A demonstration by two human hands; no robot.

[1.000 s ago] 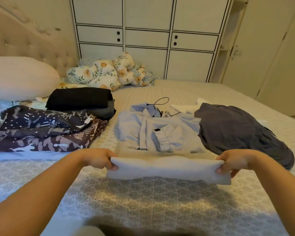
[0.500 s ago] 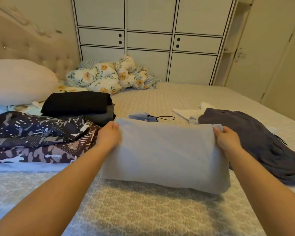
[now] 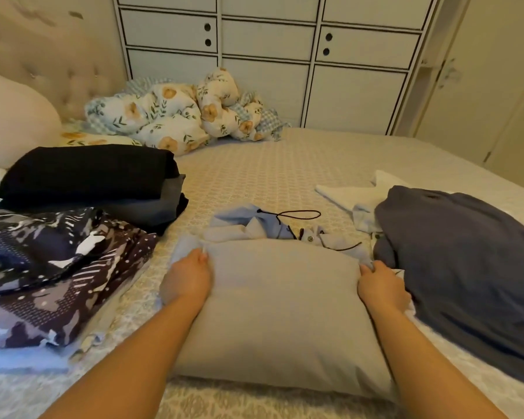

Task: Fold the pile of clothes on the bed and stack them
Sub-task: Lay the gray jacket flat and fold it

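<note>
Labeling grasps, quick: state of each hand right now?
Left hand: fingers curled on the shirt's far left corner.
Right hand: gripping its far right corner.

I see both hands on a folded pale shirt (image 3: pixel 282 313) lying on the bed (image 3: pixel 270 173). My left hand (image 3: pixel 188 279) holds its far left corner, my right hand (image 3: pixel 380 287) its far right corner, fingers curled over the edge. The shirt's collar and a dark cord (image 3: pixel 300 213) show just beyond the fold. A dark grey garment (image 3: pixel 466 267) lies beside it on the right, touching white cloth (image 3: pixel 360 192). On the left sit a patterned stack (image 3: pixel 52 267) and a black stack (image 3: pixel 94 176). A floral quilt (image 3: pixel 176 116) is bunched by the wardrobe (image 3: pixel 285 55).
</note>
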